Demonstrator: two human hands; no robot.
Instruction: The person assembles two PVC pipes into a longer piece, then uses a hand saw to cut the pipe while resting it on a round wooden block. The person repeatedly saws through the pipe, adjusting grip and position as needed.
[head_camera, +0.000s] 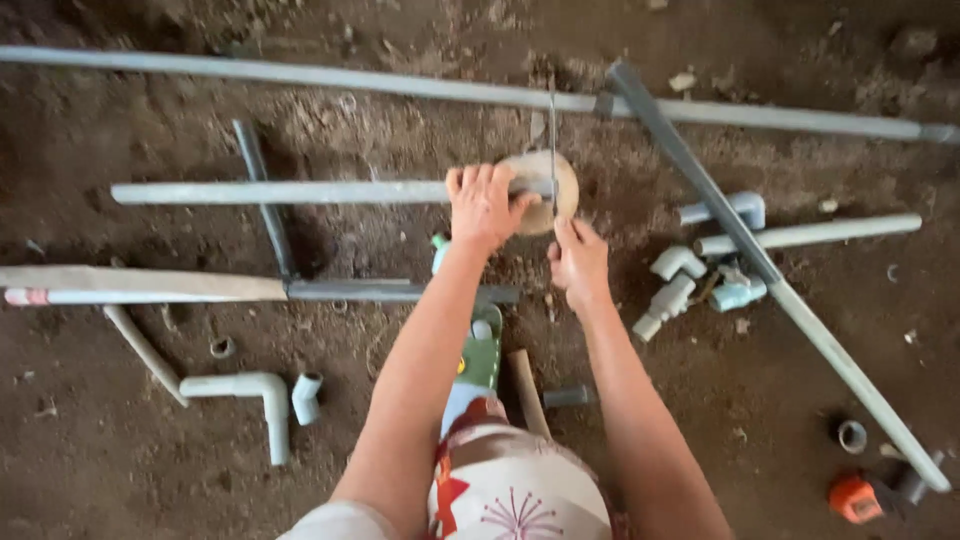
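Observation:
My left hand (484, 204) presses down on a grey plastic pipe (280, 192) where its right end rests on a round wooden block (566, 192). My right hand (578, 262) grips the handle of a thin hacksaw (552, 140), whose blade stands across the pipe's end just right of my left hand. The pipe lies level on the dirt floor and runs left from the block.
Long grey pipes (300, 74) (770, 270) cross the dirt ahead and to the right. Pipe fittings (690, 285) lie right of my hands, an elbow piece (255, 390) at lower left, an orange tape measure (856, 497) at lower right. A hammer handle (525, 390) lies by my knee.

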